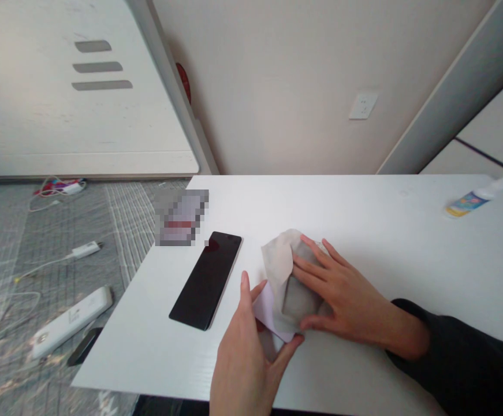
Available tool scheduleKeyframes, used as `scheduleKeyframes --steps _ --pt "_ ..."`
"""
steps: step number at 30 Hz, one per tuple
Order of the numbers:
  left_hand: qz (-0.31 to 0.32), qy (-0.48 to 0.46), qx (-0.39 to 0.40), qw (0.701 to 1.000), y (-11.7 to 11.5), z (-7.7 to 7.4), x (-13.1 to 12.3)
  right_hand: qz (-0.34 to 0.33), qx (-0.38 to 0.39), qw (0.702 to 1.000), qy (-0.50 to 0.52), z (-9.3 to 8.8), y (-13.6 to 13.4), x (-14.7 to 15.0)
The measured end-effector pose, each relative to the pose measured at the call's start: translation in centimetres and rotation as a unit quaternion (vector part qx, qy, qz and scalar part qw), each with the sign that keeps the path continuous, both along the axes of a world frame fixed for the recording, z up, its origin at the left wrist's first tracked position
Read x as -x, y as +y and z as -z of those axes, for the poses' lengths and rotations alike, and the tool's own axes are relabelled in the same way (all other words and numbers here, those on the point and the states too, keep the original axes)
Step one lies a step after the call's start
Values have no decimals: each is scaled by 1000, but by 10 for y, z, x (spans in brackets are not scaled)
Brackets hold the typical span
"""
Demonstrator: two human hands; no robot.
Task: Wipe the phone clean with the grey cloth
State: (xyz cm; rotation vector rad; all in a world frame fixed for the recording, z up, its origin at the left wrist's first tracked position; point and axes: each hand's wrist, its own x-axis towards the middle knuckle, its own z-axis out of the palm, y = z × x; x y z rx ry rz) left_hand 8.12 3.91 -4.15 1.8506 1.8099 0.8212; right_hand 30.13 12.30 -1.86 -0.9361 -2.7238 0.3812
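Note:
My left hand grips a flat lilac object by its edges, thumb on the near side and fingers on the far left. Most of that object is hidden under a grey cloth, so its exact kind cannot be made out. Over the cloth lies my right hand, fingers spread and bent, holding it against the lilac object. Left of both hands, a black smartphone rests on the white table, screen up. Beyond it is a pixelated pale item with a red band.
A spray bottle lies on the white table at the far right. On the patterned floor at left are a white power strip, a black flat item and a cable with a plug. A wall socket is behind.

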Motion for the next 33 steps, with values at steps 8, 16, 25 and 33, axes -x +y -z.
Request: scheduleKeyframes --steps 8,16,25,33 --pt "-13 -8 11 1000 -1 -1 -1 19 -28 999 9 1 5 -1" --pt "14 22 -18 999 -2 0 1 -49 -6 999 7 1 0 0" --pt "9 0 9 1000 1 -2 -1 -95 7 995 2 1 1 -5" --pt "29 12 -4 1000 -2 5 4 -134 5 991 12 3 -1 -6"
